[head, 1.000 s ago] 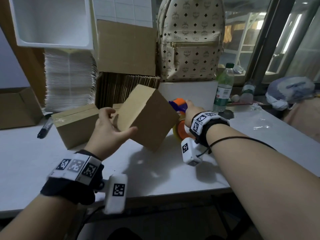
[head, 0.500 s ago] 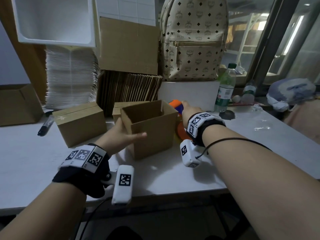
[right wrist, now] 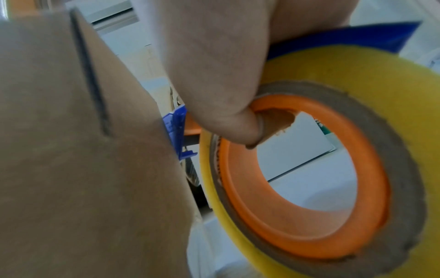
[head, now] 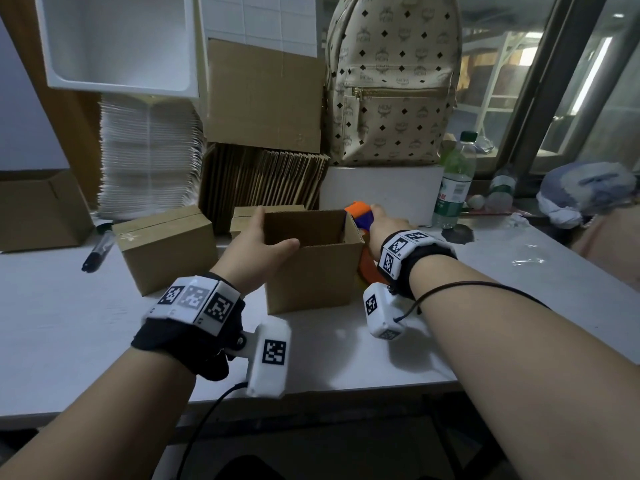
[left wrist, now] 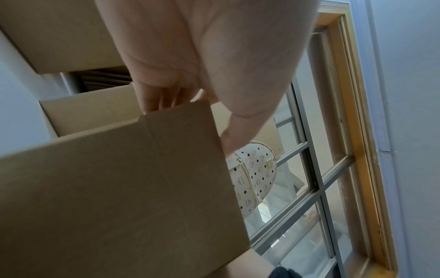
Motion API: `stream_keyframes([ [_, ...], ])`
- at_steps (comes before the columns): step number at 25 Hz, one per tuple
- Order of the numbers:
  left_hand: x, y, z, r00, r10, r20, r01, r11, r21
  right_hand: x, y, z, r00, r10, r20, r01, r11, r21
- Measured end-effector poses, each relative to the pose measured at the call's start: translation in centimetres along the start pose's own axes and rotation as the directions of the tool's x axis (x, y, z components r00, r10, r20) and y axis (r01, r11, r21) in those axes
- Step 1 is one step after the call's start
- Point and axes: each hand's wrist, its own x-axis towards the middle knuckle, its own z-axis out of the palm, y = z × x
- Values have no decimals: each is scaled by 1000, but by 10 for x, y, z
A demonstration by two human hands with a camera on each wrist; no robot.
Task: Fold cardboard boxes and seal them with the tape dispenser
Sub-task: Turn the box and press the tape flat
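Risk I see: left hand (head: 258, 249) pinches open box (head: 313, 268) rim; right hand (head: 384, 225) clamps tape dispenser (right wrist: 309, 169) just behind it, likely knocking it.

Both forearms reach forward over the table, each wrist wearing a marker band. The left hand (head: 258, 245) grips the open box (head: 311, 261) at its near-left corner, thumb along the rim. The right hand (head: 388, 225) curls round the tape dispenser (right wrist: 309, 169), thumb hooked in its core.
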Motion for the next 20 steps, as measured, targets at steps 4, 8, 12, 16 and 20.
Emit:
stream_keyframes([
  [4,1,10,13,999,-37,31,32,988,152,-6,2,-1,999,34,-9,-34,999,36],
  [8,-1,21,17,1000,-4,17,-1,955,298,-11,-2,-6,991,135,15,-135,975,177],
  [12,-1,22,17,999,11,53,-34,889,457,-15,-3,-10,985,170,34,-173,953,249],
  [16,-2,27,23,988,18,156,-100,838,536,-15,-4,-11,987,154,36,-158,956,248],
  [20,3,29,18,976,52,214,-182,736,652,-10,-2,-7,993,115,25,-117,972,203],
])
